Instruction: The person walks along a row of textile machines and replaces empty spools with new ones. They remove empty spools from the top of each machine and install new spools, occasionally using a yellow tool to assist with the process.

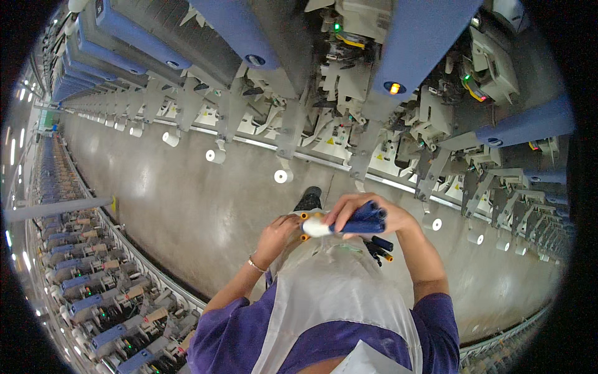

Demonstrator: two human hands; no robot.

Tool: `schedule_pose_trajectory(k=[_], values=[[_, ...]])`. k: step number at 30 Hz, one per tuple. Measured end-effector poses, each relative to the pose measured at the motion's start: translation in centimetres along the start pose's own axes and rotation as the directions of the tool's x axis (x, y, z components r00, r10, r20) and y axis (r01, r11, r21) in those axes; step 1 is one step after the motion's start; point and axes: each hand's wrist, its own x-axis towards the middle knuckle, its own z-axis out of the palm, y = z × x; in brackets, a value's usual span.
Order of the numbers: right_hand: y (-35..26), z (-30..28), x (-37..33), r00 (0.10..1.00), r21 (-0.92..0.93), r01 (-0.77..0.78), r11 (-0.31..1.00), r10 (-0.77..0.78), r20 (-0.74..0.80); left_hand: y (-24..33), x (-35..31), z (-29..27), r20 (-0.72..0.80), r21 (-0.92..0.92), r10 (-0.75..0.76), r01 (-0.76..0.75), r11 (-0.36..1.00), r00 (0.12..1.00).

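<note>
My right hand (pixel 352 209) is closed around a bundle of dark blue tubes (pixel 367 219), held in front of my waist. A white yarn-wound piece (pixel 316 228) sticks out to the left of that hand, its far end tapering. Close by on the left, my left hand (pixel 278 238) has its fingers curled at the edge of my white apron (pixel 336 280). Several yellow-ended tubes (pixel 304 237) show right beside those fingertips; what the fingers grip is hidden. Below my right wrist, more dark tubes (pixel 382 243) poke out, one with a yellow end.
A long row of winding machine units (pixel 336 124) with blue housings runs ahead of me, white yarn packages (pixel 281 176) hanging along its lower edge. One unit shows a lit orange lamp (pixel 394 88). Another machine row (pixel 93 287) stands at left. Grey floor (pixel 180 199) lies between.
</note>
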Motion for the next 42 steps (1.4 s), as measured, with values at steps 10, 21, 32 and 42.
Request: schedule_pose_trajectory(k=[10, 21, 32, 42], values=[[7.0, 10.3, 16.1, 0.947, -0.418, -0.304, 0.856, 0.320, -0.034, -12.0, -0.9, -7.9, 0.180, -0.399, -0.160, 0.221, 0.890, 0.971], [1.4, 7.6, 15.6, 0.845, 0.085, -0.259, 0.962, 0.268, -0.463, -12.7, -2.9, -7.7, 0.212, -0.419, -0.120, 0.201, 0.885, 0.970], [3.3, 11.1, 10.2, 0.955, -0.215, -0.187, 0.959, 0.125, -0.269, -12.7, -0.9, -5.1, 0.552, -0.564, 0.004, 0.370, 0.738, 0.834], [9.8, 14.0, 11.8, 0.884, -0.728, -0.381, 0.570, 0.455, -0.107, -12.6, 1.1, -3.3, 0.467, -0.709, 0.161, 0.260, 0.655, 0.869]])
